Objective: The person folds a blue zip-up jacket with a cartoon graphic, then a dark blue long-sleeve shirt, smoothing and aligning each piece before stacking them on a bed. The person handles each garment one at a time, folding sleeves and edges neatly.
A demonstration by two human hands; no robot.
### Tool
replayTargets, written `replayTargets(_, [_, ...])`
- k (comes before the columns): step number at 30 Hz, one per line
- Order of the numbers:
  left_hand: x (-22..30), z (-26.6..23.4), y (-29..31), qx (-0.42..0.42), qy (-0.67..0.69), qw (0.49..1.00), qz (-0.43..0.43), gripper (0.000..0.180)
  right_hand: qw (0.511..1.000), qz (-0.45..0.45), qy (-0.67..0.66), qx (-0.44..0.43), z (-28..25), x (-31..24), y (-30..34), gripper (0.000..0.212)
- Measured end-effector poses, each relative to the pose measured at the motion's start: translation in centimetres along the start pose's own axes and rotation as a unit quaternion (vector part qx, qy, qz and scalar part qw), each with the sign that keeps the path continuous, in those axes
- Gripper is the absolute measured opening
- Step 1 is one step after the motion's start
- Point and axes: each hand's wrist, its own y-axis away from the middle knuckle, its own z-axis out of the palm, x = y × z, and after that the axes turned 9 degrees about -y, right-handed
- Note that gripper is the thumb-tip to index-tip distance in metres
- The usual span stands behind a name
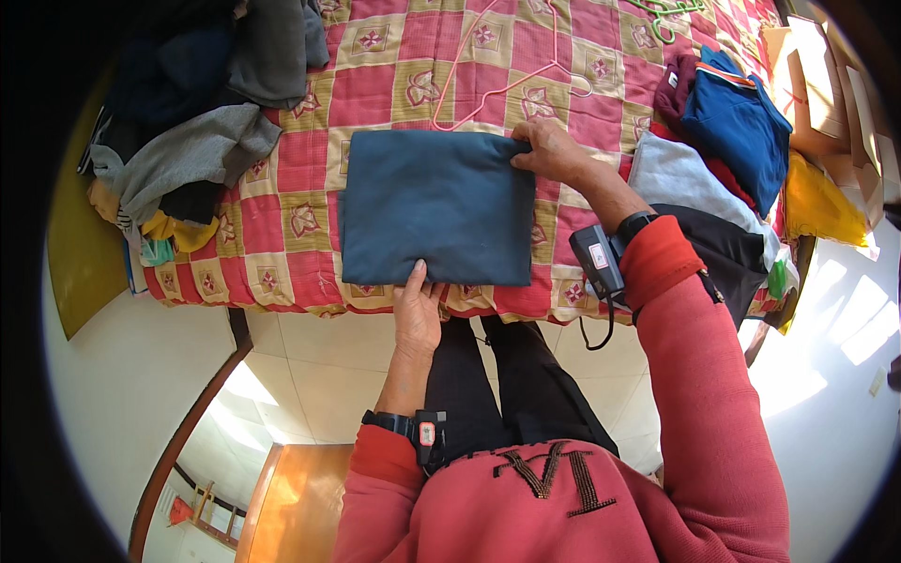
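A dark blue-grey garment (436, 206), folded into a flat rectangle, lies on the checked bedspread (310, 272) close to the bed's near edge. My left hand (418, 314) grips its near edge, thumb on top and fingers underneath. At the far right corner, my right hand (549, 152) pinches the cloth between thumb and fingers. Just beyond the garment lies a pink clothes hanger (488, 92). What kind of garment it is does not show in this fold.
Heaped clothes (202, 155) cover the left side of the bed. More clothing (737, 117) is piled at the right, near cardboard boxes (826, 84) and a yellow bag (826, 197). A green hanger (666, 19) lies at the far right. A wooden surface (296, 502) stands behind my left arm.
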Motion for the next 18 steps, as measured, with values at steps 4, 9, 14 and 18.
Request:
replayTargets(4, [1.8, 0.8, 0.2, 0.024, -0.130, 0.989, 0.065, 0.038, 0.993, 0.031, -0.101, 0.058, 0.8, 0.9, 2.0, 0.040])
replayTargets(9, [6.2, 2.6, -1.4, 0.005, -0.209, 0.956, 0.205, 0.041, 0.952, 0.094, -0.289, 0.040, 1.9, 0.7, 6.4, 0.029])
replayTargets(14, [13.2, 6.2, -2.9, -0.059, -0.259, 0.944, 0.194, 0.036, 0.800, 0.146, -0.581, 0.036, 1.6, -2.4, 10.9, 0.023])
replayTargets(18, [18.3, 10.8, -2.9, -0.122, -0.289, 0.936, 0.162, 0.031, 0.738, 0.135, -0.655, 0.087, -0.7, -5.0, 13.0, 0.029])
